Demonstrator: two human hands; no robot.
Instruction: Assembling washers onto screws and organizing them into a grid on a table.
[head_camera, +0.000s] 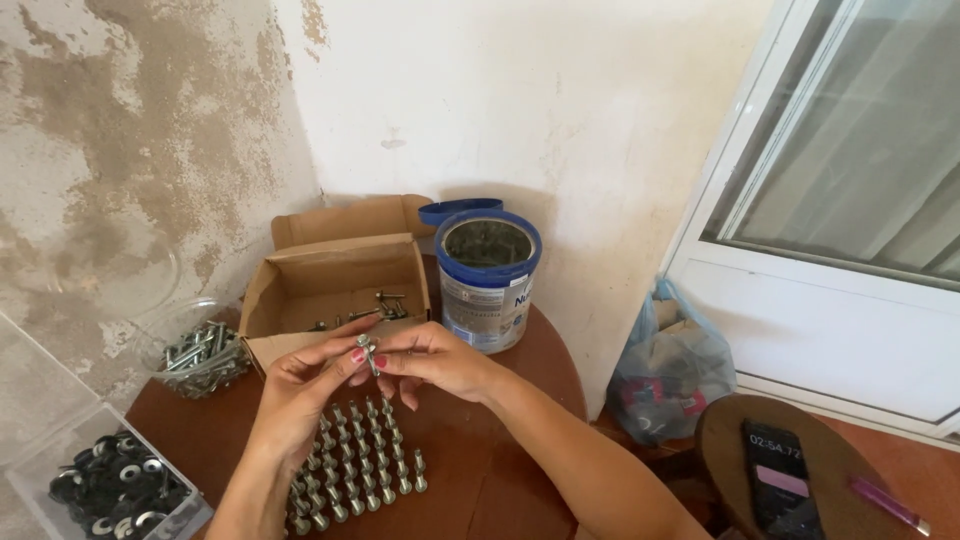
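Observation:
My left hand (300, 385) and my right hand (435, 358) meet above the round brown table (520, 400), both pinching one small metal bolt (367, 350) with a washer on it. Just below the hands, several assembled bolts (355, 465) stand upright in neat rows on the table. Behind the hands sits an open cardboard box (335, 290) with a few loose bolts inside.
A blue-rimmed open tin can (488, 280) stands right of the box, its blue lid (458, 209) behind it. A clear bowl of bolts (205, 352) and a clear tub of black washers (110, 490) are at the left. A phone (780, 478) and pink pen (888, 505) lie on a stool; a bag (668, 370) rests on the floor.

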